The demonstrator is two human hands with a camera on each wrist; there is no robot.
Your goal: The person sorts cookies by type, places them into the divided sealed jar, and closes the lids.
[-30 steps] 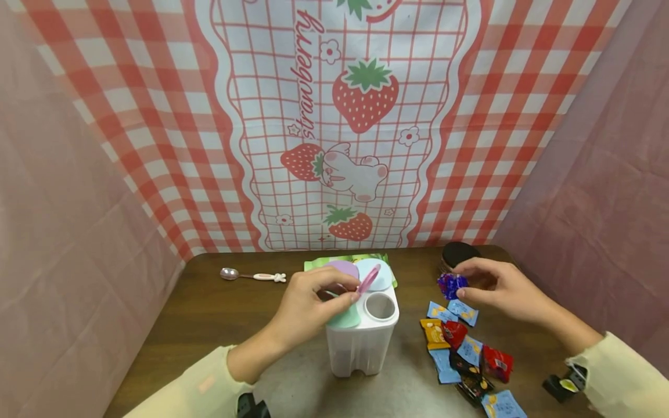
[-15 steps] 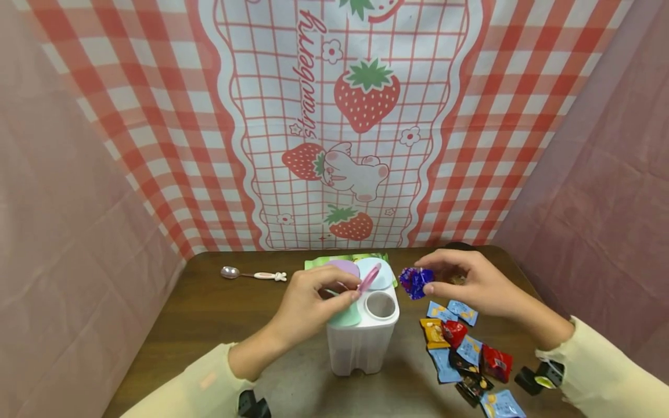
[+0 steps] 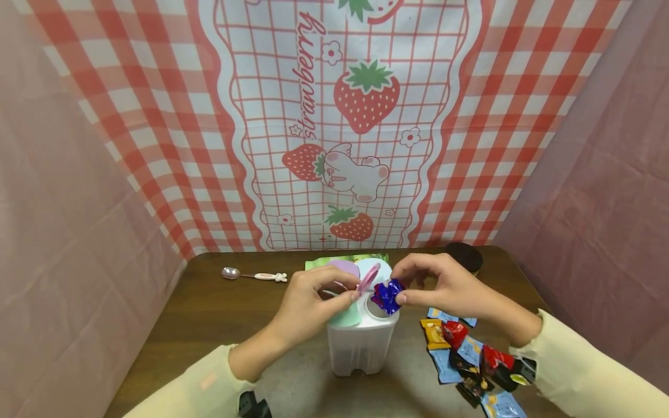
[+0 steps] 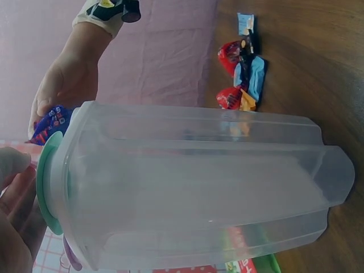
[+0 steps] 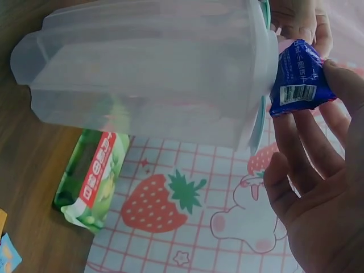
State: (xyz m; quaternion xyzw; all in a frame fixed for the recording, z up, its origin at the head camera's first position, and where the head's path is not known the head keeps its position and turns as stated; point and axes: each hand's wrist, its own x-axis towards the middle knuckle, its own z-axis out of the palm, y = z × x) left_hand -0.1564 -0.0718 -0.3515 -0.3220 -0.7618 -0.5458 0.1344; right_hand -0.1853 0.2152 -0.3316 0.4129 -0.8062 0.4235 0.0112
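Observation:
A translucent storage box [image 3: 360,351] with a white top and four round pastel lids stands mid-table. My left hand [image 3: 303,299] pinches the raised pink lid [image 3: 369,279], next to the flat mint green lid [image 3: 347,316]. Between thumb and fingers, my right hand [image 3: 446,287] holds a shiny blue-purple wrapped snack [image 3: 387,296] right at the uncovered round opening, which it partly hides. In the right wrist view, a barcode shows on the wrapped snack [image 5: 300,79], close against the box's white top.
Several wrapped sweets [image 3: 455,335] in light blue, red, yellow and black lie to the right. A jar with a black lid [image 3: 465,255] stands behind my right hand. A rabbit-handled spoon [image 3: 269,277] lies at left; a green packet [image 5: 94,176] sits behind the box.
My right hand has carried the blue-purple snack leftward from beside the black-lidded jar to the box's opening. My left hand keeps the pink lid raised, unmoved.

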